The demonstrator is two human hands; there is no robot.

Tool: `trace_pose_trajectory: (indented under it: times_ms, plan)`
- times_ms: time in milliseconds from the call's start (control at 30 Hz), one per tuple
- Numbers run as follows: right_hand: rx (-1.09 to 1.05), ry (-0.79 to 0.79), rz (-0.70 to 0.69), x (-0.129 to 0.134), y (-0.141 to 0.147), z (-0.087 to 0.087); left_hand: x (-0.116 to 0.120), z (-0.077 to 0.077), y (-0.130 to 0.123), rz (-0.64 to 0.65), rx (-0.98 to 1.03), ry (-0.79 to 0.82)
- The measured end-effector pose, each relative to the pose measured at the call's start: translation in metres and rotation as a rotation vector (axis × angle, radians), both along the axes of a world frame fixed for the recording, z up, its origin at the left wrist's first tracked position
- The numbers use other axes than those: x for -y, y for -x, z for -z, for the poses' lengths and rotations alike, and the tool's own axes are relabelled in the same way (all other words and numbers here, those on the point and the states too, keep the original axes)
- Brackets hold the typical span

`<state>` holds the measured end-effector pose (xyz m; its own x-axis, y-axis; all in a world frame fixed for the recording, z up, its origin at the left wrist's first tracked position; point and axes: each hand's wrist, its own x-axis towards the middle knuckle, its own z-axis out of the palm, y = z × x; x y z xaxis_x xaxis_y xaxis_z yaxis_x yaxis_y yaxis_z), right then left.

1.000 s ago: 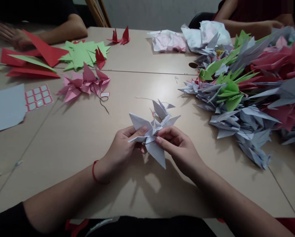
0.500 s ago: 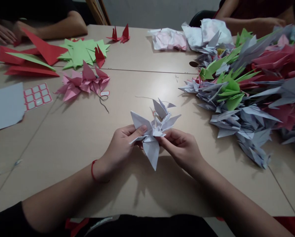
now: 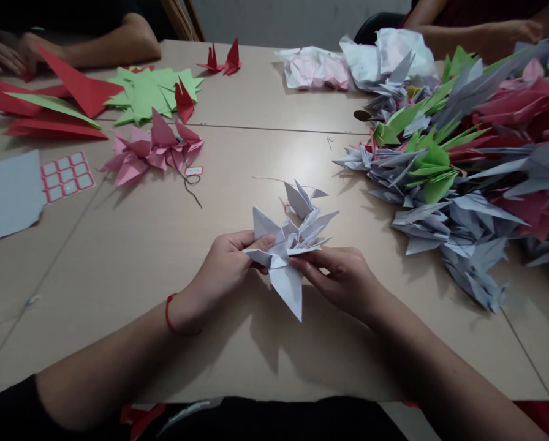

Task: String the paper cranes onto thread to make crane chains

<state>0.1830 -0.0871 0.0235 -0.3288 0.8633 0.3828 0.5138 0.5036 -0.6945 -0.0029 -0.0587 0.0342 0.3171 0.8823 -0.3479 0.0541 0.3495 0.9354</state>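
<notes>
Both of my hands hold a pale grey-white folded paper crane (image 3: 287, 285) above the table, one wing pointing down toward me. My left hand (image 3: 226, 263) pinches its left side, thumb on top. On the right side, my right hand (image 3: 336, 272) grips the paper between thumb and fingers, the fingertips partly hidden under it. Just beyond are more folded pieces of the same colour (image 3: 302, 199), touching or overlapping the crane; I cannot tell whether they are joined. A thin string (image 3: 272, 178) lies behind them.
A large heap of grey, green and red paper cranes (image 3: 440, 165) covers the right side. Pink cranes (image 3: 134, 156), green paper (image 3: 139, 95), red paper (image 3: 86, 92) and a label sheet (image 3: 67, 176) lie left. White packets (image 3: 315, 68) sit at the back. Two people's arms rest on the far side.
The crane has turned in my hands: its lower wing has swung to the right and the upper left point stands more upright. My right hand has shifted slightly along its edge.
</notes>
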Motion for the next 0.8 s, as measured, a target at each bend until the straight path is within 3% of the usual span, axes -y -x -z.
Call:
trace_pose_trajectory:
  times_ms: [267, 633, 800]
  plan:
    - [0.041, -0.190, 0.014, 0.001, 0.002, 0.006, 0.000, 0.000, -0.001, 0.010, 0.039, 0.051]
    - [0.027, -0.101, 0.035, 0.002, -0.002, 0.000, 0.000, 0.002, 0.000, 0.012, 0.046, 0.018]
    - [-0.146, 0.099, 0.000, 0.000, -0.004, -0.004, 0.001, -0.001, -0.001, 0.001, 0.043, 0.026]
